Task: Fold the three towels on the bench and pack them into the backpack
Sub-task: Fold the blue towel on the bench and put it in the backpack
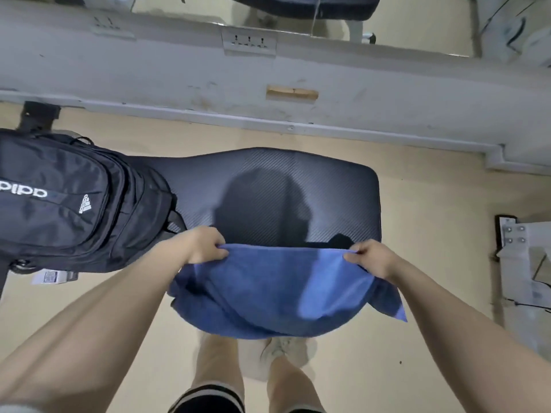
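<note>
Pinching a blue towel [277, 293] by its top corners, left hand [205, 245] and right hand [369, 259] had fingers curled tight. It hung over the desk [298, 189] edge beside a black backpack [68, 198].

The black backpack [68, 201] carries white adidas lettering, upside down from this view and cut off by the left edge, so only part of the word shows. Just right of that lettering sits the three-stripe adidas logo with tiny text. Below the backpack, a white tag [49, 276] bears a QR code, unreadable
</note>
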